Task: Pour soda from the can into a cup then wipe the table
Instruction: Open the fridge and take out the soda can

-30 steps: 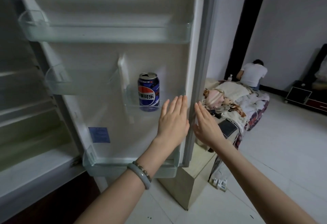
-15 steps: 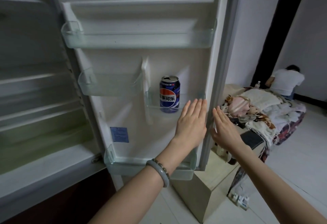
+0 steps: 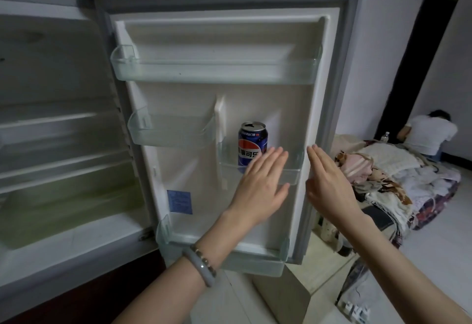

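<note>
- Blue aluminium soda can [image 3: 252, 142]: upright in clear plastic door shelf [image 3: 286, 174].
- Left hand [image 3: 260, 190]: fingers straight, together, fronting can.
- Right hand [image 3: 329, 188]: fingers straight, together, holding nothing.

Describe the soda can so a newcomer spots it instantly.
Start at the open fridge door. The soda can stands upright in its small middle-right bin, just beyond the left hand. Nothing else sits in the door bins; it is blue with a red-and-white logo.
</note>
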